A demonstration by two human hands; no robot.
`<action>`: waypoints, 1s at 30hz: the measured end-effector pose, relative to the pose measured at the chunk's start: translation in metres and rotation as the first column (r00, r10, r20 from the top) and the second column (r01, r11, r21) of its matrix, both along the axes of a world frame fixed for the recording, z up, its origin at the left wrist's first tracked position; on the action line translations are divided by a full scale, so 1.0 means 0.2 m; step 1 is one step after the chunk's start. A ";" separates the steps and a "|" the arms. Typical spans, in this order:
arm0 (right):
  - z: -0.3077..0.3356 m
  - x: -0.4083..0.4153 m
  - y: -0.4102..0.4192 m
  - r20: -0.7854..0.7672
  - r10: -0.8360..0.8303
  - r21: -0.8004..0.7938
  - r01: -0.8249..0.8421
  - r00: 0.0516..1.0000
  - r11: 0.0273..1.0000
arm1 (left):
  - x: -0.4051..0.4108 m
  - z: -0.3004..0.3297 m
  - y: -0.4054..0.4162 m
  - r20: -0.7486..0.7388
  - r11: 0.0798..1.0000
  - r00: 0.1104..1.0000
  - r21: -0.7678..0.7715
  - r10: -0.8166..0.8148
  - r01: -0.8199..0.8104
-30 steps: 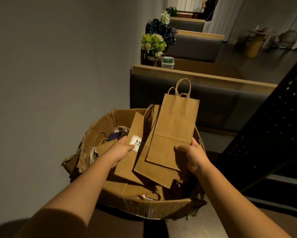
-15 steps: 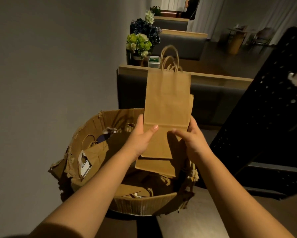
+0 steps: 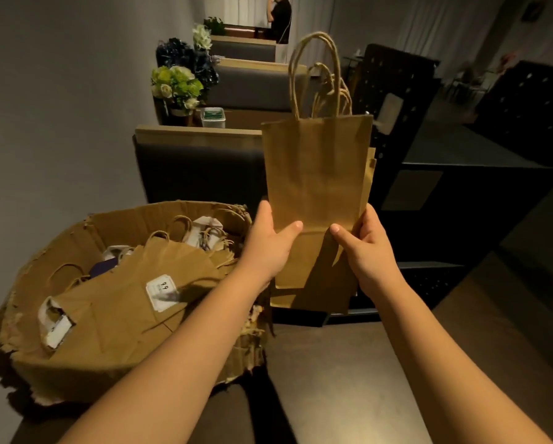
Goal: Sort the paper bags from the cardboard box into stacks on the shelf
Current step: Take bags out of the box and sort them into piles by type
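Note:
I hold a small bunch of flat brown paper bags (image 3: 317,168) upright in front of me, their twine handles pointing up. My left hand (image 3: 268,245) grips the lower left edge with its thumb across the front. My right hand (image 3: 365,248) grips the lower right edge, thumb also on the front. The torn cardboard box (image 3: 44,370) sits at lower left on a dark surface. Inside it lies a large brown bag with a white price sticker (image 3: 161,291), along with several more bags and handles.
A dark perforated shelf unit (image 3: 461,200) stands to the right of the bags. Behind the box is a padded bench back (image 3: 198,161) with a flower arrangement (image 3: 177,84) and a small white tub (image 3: 213,116). A person stands far back.
Both hands lifted the bags out of the box and carried them up and to the right. My view swung right, leaving the box at lower left.

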State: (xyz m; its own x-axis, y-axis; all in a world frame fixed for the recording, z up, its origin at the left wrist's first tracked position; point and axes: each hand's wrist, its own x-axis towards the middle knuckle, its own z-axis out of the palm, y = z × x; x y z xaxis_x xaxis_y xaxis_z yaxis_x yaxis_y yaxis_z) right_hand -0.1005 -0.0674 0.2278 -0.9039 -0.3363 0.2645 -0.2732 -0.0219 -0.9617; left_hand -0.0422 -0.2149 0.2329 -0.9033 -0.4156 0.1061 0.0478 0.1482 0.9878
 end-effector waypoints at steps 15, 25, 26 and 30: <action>-0.67 0.13 0.36 0.266 -0.105 0.304 0.020 0.958 0.952 | 0.16 -0.69 0.35 0.360 0.994 0.929 -0.097 0.089 -0.058; -0.81 0.16 0.39 0.333 -0.057 0.363 -0.072 0.941 0.929 | 0.21 -0.89 0.31 0.511 0.991 0.858 -0.134 0.053 0.018; -0.81 0.16 0.39 0.343 -0.070 0.352 -0.059 0.937 0.934 | 0.21 -0.90 0.30 0.494 0.994 0.869 -0.101 0.024 0.030; -0.81 0.14 0.40 0.375 -0.079 0.346 -0.060 0.924 0.936 | 0.20 -0.93 0.30 0.511 0.984 0.859 -0.131 -0.036 0.119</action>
